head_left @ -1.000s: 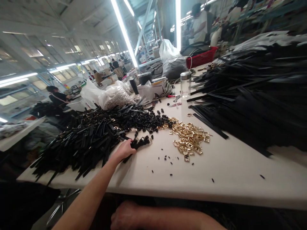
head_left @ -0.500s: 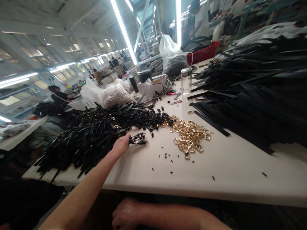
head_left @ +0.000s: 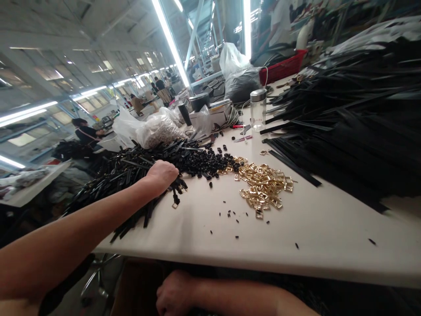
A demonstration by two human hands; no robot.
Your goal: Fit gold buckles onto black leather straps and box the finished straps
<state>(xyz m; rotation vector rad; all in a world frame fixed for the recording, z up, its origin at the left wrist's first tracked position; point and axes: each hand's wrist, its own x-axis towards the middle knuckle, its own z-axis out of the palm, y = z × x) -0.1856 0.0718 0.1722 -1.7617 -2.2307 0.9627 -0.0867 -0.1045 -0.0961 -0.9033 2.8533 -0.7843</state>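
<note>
My left hand [head_left: 162,176] is closed over a bundle of black straps [head_left: 177,189] whose gold-buckled ends hang below the fingers. It is above the front of a large pile of black straps [head_left: 108,182]. Below the table's front edge, my right hand [head_left: 174,292] is curled closed; what it holds, if anything, is hidden. Small black loops [head_left: 205,161] are heaped just right of my left hand. Beside them lies a pile of gold rectangular buckles [head_left: 265,186].
Long black strips [head_left: 355,127] cover the table's right side. A glass jar [head_left: 258,109], pink-handled snips [head_left: 243,138], clear bags [head_left: 161,129] and a red basket [head_left: 283,68] stand further back. Tiny black bits [head_left: 237,220] dot the pale tabletop [head_left: 204,245]. A person [head_left: 87,131] is at the far left.
My left hand has risen and shifted slightly back with the strap bundle, whose buckled ends now hang down instead of pointing right. My right hand has barely moved.
</note>
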